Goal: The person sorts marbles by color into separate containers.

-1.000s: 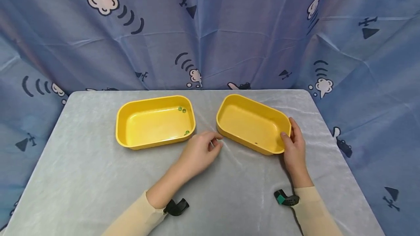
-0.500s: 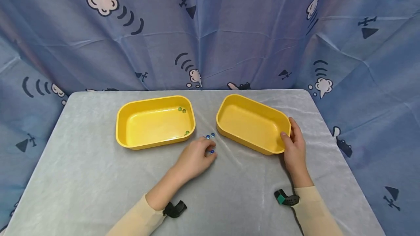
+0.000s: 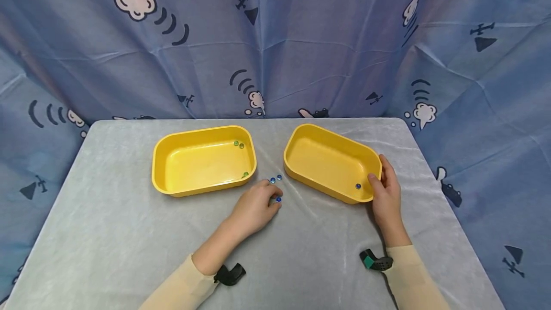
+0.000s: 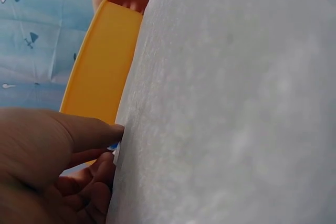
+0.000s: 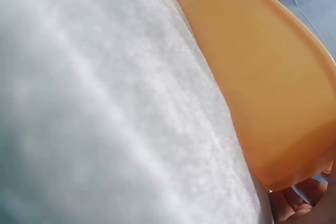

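Observation:
My left hand (image 3: 254,207) is low over the table between two yellow trays. Its thumb and forefinger pinch a blue marble (image 3: 278,199); the left wrist view shows a blue bit of that marble (image 4: 113,146) between the fingertips. Just beyond the fingers lie two more blue marbles (image 3: 279,177) on the cloth. My right hand (image 3: 387,200) grips the near right end of the right tray (image 3: 325,157), thumb inside the wall and fingers outside. One blue marble (image 3: 358,186) lies in that tray near the thumb.
The left tray (image 3: 202,161) holds a few green marbles (image 3: 238,144) at its right end. A grey cloth (image 3: 318,252) covers the table. Behind and beside it hangs a blue patterned curtain (image 3: 292,61).
My left hand has drawn back from the right tray's left corner, uncovering blue marbles on the cloth. A marble in the right tray has shifted right. The right hand has kept its grip.

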`<action>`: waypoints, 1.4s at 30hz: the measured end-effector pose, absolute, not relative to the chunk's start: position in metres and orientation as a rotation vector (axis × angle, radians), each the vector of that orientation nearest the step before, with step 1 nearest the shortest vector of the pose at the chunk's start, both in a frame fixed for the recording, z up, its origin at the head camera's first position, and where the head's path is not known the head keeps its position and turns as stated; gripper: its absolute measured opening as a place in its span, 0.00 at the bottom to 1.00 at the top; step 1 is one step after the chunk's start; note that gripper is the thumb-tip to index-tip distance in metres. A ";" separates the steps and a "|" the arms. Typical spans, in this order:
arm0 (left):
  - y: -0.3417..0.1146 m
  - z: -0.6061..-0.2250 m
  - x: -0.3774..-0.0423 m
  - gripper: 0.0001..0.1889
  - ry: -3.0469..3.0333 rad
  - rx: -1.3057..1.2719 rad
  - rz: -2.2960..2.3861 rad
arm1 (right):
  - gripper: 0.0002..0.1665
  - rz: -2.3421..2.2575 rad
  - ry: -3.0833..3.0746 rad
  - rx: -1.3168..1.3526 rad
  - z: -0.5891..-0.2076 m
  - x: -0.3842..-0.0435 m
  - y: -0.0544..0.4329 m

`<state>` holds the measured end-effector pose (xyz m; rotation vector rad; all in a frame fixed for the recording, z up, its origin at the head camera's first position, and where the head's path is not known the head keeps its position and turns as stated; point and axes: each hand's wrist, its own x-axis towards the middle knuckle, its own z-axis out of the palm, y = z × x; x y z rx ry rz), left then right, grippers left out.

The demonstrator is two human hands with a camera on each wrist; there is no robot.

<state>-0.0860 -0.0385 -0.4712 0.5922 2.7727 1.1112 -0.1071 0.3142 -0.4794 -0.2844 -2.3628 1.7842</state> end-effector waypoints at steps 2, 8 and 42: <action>-0.039 -0.472 -0.086 0.09 2.777 0.601 1.109 | 0.38 1.797 -2.354 -0.282 -0.480 -0.107 0.314; -0.040 -0.474 -0.086 0.08 2.782 0.611 1.097 | 0.38 1.814 -2.345 -0.292 -0.480 -0.107 0.313; -0.035 -0.402 -0.114 0.07 2.860 0.790 1.110 | 0.38 1.807 -2.346 -0.292 -0.479 -0.108 0.312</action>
